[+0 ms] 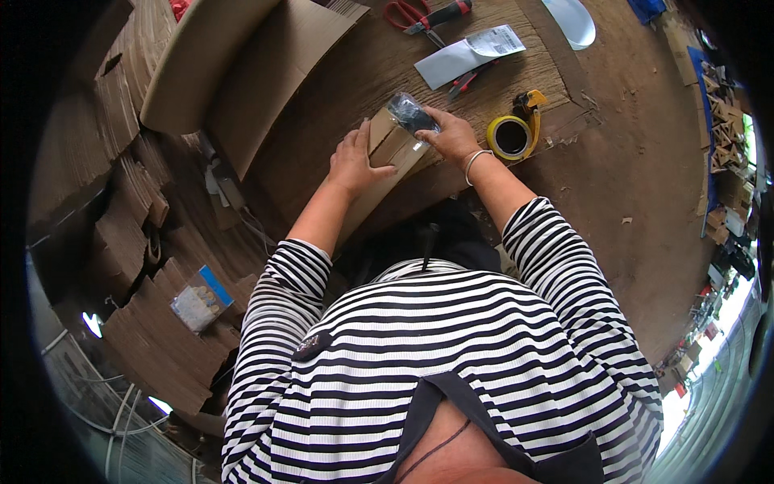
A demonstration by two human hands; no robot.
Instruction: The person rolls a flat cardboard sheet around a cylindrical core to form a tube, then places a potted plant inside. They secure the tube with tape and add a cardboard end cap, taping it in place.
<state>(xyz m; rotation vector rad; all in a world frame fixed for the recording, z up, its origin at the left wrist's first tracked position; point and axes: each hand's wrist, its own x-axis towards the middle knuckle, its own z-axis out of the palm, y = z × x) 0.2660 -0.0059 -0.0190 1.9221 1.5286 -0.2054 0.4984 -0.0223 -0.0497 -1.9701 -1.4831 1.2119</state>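
Observation:
A small dark item in clear, shiny plastic wrap (409,114) is held by my right hand (451,137), its thumb and fingers closed on the item's right side. The item lies over the far end of a narrow brown cardboard box (390,145); I cannot tell whether it sits partly inside. My left hand (352,164) grips the box's left side, the fingers pointing away and the thumb reaching across the near part. The box stands at the near edge of a worn wooden table (355,81). What the item is stays hidden under the glare.
Right of my hand, a yellow tape roll on a dispenser (509,138) lies at the table corner. Red-handled scissors (409,16), a red-handled tool (463,82) and a white labelled packet (470,56) lie farther back. Cardboard stacks (153,347) crowd the left.

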